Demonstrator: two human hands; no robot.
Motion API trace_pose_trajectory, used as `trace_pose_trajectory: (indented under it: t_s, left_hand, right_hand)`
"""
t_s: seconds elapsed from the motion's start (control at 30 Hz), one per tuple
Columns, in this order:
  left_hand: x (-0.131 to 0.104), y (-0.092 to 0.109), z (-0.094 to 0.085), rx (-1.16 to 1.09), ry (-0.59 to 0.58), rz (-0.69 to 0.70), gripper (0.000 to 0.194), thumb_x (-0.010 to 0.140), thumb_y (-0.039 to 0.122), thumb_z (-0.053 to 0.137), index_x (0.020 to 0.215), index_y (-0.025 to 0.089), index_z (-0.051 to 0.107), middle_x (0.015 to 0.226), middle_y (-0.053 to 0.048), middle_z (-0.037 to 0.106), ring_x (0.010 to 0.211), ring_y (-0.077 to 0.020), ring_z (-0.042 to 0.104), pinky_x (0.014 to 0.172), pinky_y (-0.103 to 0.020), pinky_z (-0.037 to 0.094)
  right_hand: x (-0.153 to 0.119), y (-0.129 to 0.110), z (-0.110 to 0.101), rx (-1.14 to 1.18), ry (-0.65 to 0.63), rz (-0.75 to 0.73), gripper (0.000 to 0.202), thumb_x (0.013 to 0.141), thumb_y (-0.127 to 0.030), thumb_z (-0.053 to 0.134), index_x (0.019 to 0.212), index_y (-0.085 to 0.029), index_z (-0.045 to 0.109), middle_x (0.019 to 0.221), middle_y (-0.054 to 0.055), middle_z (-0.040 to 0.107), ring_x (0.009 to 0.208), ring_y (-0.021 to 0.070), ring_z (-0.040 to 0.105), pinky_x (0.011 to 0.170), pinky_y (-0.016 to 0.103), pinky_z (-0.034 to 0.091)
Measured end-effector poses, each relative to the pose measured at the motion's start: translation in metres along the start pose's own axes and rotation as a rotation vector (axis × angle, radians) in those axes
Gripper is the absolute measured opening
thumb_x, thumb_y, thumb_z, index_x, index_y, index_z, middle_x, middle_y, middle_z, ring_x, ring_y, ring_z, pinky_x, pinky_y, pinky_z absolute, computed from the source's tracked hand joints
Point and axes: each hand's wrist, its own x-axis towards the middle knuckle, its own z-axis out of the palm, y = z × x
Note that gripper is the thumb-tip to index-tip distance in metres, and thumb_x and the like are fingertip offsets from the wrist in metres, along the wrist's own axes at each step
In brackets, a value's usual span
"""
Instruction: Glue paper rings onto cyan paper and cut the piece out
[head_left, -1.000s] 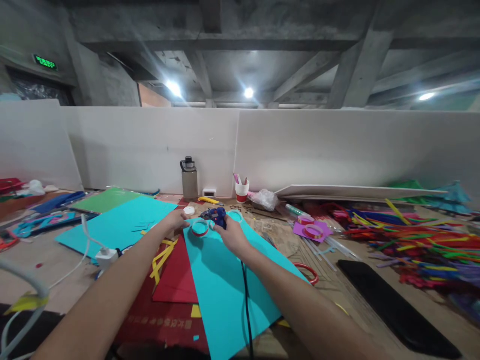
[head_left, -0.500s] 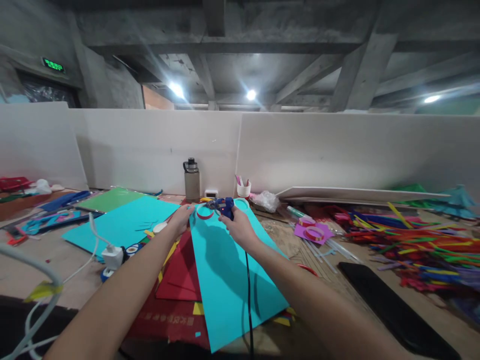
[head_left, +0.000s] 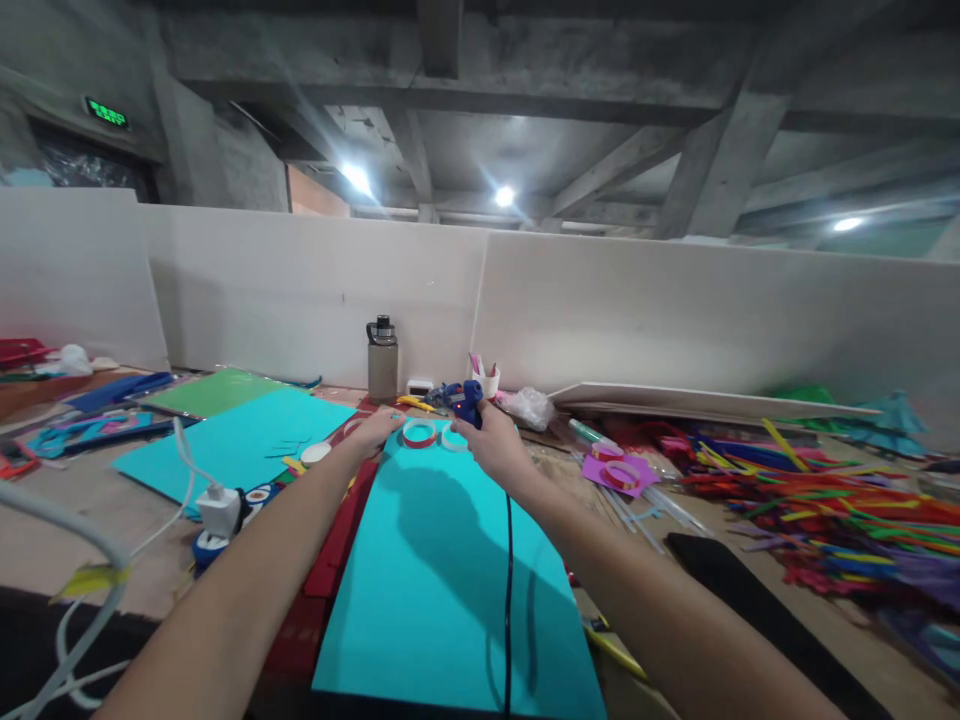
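Observation:
My right hand (head_left: 495,435) is wrapped around a blue glue gun (head_left: 466,402), held above the far end of a cyan sheet (head_left: 435,560). A black cord (head_left: 509,590) runs from it down over the sheet. At the sheet's far left corner, my left hand (head_left: 375,430) has its fingers closed on the edge; the fingertips are small and partly hidden. Between my hands, a red-and-white ring (head_left: 418,440) rests on the sheet. Beside it a pale ring (head_left: 450,438) is partly covered by my right hand.
A grey bottle (head_left: 382,365) and a white pen cup (head_left: 487,384) stand at the back. Colourful strips (head_left: 817,500) pile up on the right, near a black flat object (head_left: 750,600). More rings (head_left: 621,475) lie on purple paper. A white plug (head_left: 220,510) with cables is at left.
The cyan sheet has turned, its near end swinging left over the red sheets. Both my hands have shifted slightly right, and the glue gun has moved right, away from the red-and-white ring.

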Motion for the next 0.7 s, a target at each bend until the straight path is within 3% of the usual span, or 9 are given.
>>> trace_pose_trajectory:
  t_s: [0.13,0.3,0.5,0.63,0.7]
  left_hand:
    - [0.003,-0.014,0.002,0.196,0.109,0.101,0.011,0.066,0.024,0.07,0.063,0.016,0.063,0.067,-0.003,0.064,0.071,-0.0187,0.058,0.064,-0.026,0.045]
    - [-0.004,-0.014,0.003,0.351,0.222,0.222,0.007,0.069,0.021,0.067,0.065,0.019,0.061,0.075,-0.004,0.062,0.085,-0.0206,0.056,0.074,-0.026,0.044]
    - [-0.023,-0.01,0.003,0.489,0.222,0.263,0.026,0.071,0.032,0.068,0.053,0.02,0.055,0.063,-0.004,0.056,0.079,-0.0216,0.054,0.078,-0.028,0.044]
    - [-0.034,-0.014,0.004,0.549,0.175,0.261,0.02,0.065,0.036,0.074,0.072,0.019,0.069,0.079,-0.005,0.066,0.087,-0.0248,0.057,0.09,-0.033,0.042]
    - [-0.036,-0.017,0.004,0.57,0.161,0.26,0.033,0.058,0.035,0.079,0.086,0.019,0.071,0.094,-0.007,0.068,0.099,-0.0286,0.056,0.098,-0.035,0.038]
  right_hand:
    - [-0.002,0.014,0.006,-0.087,-0.042,0.058,0.029,0.082,-0.028,0.058,0.107,-0.014,0.064,0.1,0.012,0.07,0.091,0.0239,0.065,0.076,0.031,0.047]
    - [0.002,0.022,0.014,-0.168,-0.106,0.088,0.03,0.082,-0.027,0.059,0.109,-0.014,0.063,0.105,0.013,0.069,0.097,0.0258,0.064,0.079,0.031,0.045]
    - [0.013,0.034,0.027,-0.227,-0.191,0.068,0.024,0.082,-0.026,0.06,0.103,-0.014,0.064,0.105,0.014,0.069,0.096,0.0248,0.063,0.08,0.03,0.043]
    - [0.016,0.044,0.038,-0.225,-0.232,0.055,0.024,0.082,-0.024,0.057,0.103,-0.013,0.063,0.102,0.015,0.069,0.093,0.0249,0.063,0.076,0.03,0.044]
    - [0.017,0.048,0.044,-0.217,-0.234,0.052,0.025,0.082,-0.024,0.057,0.104,-0.013,0.063,0.103,0.015,0.069,0.095,0.0248,0.063,0.077,0.03,0.044]
